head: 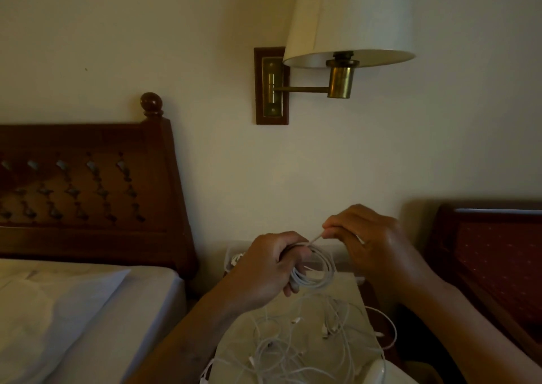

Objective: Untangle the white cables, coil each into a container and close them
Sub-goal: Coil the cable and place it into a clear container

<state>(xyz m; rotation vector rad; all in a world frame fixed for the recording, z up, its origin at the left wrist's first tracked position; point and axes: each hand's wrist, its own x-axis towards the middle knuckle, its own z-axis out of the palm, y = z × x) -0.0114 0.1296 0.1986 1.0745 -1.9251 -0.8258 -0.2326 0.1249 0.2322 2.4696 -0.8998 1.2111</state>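
Loose tangle of white cables [296, 342] at the bottom edge, spread over the pale top of a bedside table [352, 289]. Several plug ends show in the heap. One loop hangs off the table's right side. A white rounded object [378, 369] sits at the tangle's right edge, low in the view; cannot tell what it is.

Both forearms come in from below. Left hand [264, 269] is raised above the table, fingers curled round a coil [316, 270] of white cable. The coil has several turns and hangs from the fist on the hand's right side. Strands trail from it down to the tangle.

Right hand [372, 237] is held a little higher and to the right, near the left hand but not touching it. Thumb and fingertips pinch a short straight strand [316, 239] that runs down-left to the top of the coil. The rest of the fingers are folded in.

Behind the left hand, at the back of the table by the wall, a clear container [232, 256] shows partly, with something white in it. Lid state cannot be told.

Left: a bed [88, 319] with white sheets and a dark carved wood headboard [88, 184]. Right: a dark wood chair [495, 260] with red dotted padding. On the cream wall above, a brass swing-arm lamp [346, 25] with a pale shade, unlit. The room is dim.
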